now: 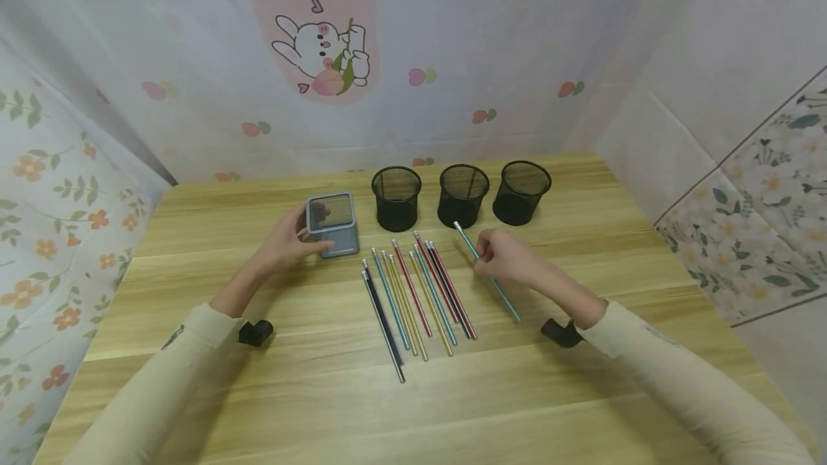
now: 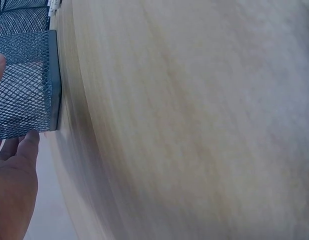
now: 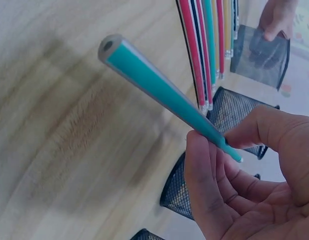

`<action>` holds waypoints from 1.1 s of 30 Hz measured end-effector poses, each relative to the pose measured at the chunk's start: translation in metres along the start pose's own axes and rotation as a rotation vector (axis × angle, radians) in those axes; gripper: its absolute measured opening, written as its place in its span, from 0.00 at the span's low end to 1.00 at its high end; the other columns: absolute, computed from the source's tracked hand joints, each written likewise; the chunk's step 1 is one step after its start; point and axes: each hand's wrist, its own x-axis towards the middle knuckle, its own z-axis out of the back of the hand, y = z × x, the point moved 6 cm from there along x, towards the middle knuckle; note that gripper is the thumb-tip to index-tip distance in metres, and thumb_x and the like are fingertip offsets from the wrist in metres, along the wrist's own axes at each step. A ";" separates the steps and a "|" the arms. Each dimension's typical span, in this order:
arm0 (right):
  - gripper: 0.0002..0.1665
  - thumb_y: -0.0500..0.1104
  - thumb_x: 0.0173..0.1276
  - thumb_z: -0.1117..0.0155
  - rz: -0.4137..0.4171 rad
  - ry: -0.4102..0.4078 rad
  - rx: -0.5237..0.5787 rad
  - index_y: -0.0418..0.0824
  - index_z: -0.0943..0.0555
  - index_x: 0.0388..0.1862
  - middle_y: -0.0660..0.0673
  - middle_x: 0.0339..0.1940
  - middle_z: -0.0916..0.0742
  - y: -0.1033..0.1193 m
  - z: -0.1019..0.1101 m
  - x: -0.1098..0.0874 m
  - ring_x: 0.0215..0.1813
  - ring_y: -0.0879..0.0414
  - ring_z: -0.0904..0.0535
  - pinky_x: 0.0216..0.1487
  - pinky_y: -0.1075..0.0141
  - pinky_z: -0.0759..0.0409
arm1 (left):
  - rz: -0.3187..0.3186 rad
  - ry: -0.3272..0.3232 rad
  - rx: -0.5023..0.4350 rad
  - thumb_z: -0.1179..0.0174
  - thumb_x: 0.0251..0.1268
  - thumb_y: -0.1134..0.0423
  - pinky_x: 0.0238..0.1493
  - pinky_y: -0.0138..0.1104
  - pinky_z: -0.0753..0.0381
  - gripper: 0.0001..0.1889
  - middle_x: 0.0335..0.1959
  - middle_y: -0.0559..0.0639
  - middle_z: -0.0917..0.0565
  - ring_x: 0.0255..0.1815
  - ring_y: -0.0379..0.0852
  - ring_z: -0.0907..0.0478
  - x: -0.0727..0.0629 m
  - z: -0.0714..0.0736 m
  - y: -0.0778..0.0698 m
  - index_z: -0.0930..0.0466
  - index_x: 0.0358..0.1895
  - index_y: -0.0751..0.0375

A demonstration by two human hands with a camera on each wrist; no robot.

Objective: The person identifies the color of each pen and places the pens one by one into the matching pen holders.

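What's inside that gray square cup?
Through the open top of the gray square cup you can see its mesh, with the left hand's fingers showing dimly behind it. I see nothing else inside. The very bottom is hidden by the front side.

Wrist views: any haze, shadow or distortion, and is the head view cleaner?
Head view: cleaner, even light, soft shadows on the table beside the sleeves, pencils small but distinct. Left wrist: right side hazy, bluish, table grain soft and curved, probably lens distortion. Right wrist: soft table shadows, held pencil looming large at its near end, left hand hazy.
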 end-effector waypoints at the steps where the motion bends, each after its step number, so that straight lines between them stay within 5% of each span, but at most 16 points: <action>1: 0.07 0.29 0.59 0.37 0.005 -0.010 -0.001 0.36 0.27 0.31 0.48 0.20 0.23 0.000 0.002 0.000 0.22 0.57 0.31 0.22 0.68 0.31 | 0.001 0.000 0.001 0.28 0.61 0.75 0.74 0.50 0.37 0.36 0.68 0.70 0.31 0.73 0.63 0.38 0.000 0.000 0.000 0.37 0.70 0.74; 13: 0.07 0.29 0.57 0.36 0.095 -0.134 -0.082 0.36 0.24 0.30 0.49 0.22 0.19 0.004 0.019 -0.003 0.24 0.57 0.27 0.26 0.64 0.26 | 0.009 0.003 -0.004 0.29 0.61 0.75 0.72 0.49 0.35 0.38 0.69 0.69 0.32 0.74 0.63 0.39 0.001 -0.001 0.002 0.39 0.72 0.72; 33: 0.07 0.31 0.58 0.36 0.075 -0.187 -0.107 0.38 0.24 0.33 0.47 0.25 0.18 0.001 0.038 -0.003 0.25 0.55 0.23 0.27 0.61 0.24 | 0.021 0.002 0.023 0.28 0.61 0.74 0.72 0.49 0.34 0.38 0.69 0.68 0.32 0.74 0.63 0.38 0.000 0.000 0.001 0.40 0.72 0.71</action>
